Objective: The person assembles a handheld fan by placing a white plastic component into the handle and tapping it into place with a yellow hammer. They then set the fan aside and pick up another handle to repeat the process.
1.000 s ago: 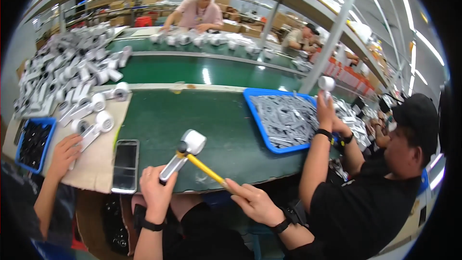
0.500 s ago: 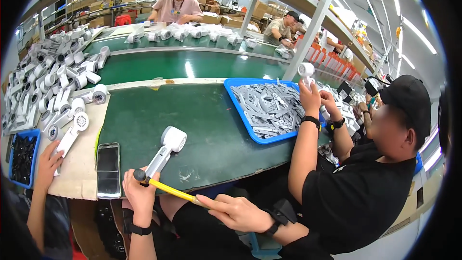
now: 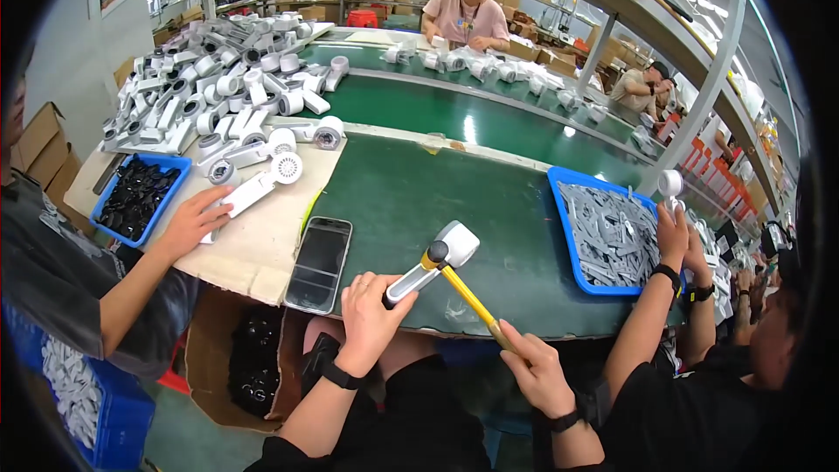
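My left hand (image 3: 371, 319) grips the lower handle of a white hair-dryer-shaped device (image 3: 461, 243), which rests on the green mat with its round head pointing away from me. In my right hand (image 3: 537, 371) is a small hammer (image 3: 469, 297) with a yellow handle. Its dark, rounded head is over the upper part of the device's handle, close to the round head; I cannot tell whether it touches. A phone (image 3: 321, 264) with a dark screen lies to the left of my left hand.
On the left, a co-worker's hand (image 3: 194, 220) holds another white device (image 3: 253, 194). Behind it is a large pile of similar devices (image 3: 210, 79). A blue tray (image 3: 182, 182) contains black parts; another blue tray (image 3: 568, 249) contains grey strips. A co-worker's hands (image 3: 677, 240) are at right.
The view has turned left, so the scene sits further right. The hammer head has moved from beside my left hand up along the handle toward the device's round head.
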`<action>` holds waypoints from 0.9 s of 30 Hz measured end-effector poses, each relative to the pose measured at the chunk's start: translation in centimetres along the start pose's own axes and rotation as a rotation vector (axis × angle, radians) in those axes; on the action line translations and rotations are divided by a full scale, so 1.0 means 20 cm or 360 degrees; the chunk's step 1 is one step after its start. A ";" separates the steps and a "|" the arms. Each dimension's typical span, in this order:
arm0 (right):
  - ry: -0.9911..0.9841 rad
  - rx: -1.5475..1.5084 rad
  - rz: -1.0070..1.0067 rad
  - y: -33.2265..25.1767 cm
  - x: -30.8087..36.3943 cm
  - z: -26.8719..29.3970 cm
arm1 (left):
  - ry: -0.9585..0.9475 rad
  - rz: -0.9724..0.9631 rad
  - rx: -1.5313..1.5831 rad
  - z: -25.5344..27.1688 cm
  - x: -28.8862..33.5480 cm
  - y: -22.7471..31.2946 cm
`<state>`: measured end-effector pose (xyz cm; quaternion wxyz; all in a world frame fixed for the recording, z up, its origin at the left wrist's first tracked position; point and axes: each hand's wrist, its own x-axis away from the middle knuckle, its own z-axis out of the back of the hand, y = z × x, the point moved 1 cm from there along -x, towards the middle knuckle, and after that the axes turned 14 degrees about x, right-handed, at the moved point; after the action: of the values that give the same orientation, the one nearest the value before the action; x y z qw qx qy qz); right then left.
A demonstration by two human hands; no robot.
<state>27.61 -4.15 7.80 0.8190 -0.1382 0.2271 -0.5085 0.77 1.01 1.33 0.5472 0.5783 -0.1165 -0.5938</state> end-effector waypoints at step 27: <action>0.0137 -0.0510 -0.0226 0.28 -0.16 -0.10 | -0.0068 -0.0026 -0.0674 0.73 -0.36 -0.37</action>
<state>29.70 1.27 4.31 0.7381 -0.2608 0.3298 -0.5277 -16.80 2.29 4.15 0.6491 0.4387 0.0039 -0.6215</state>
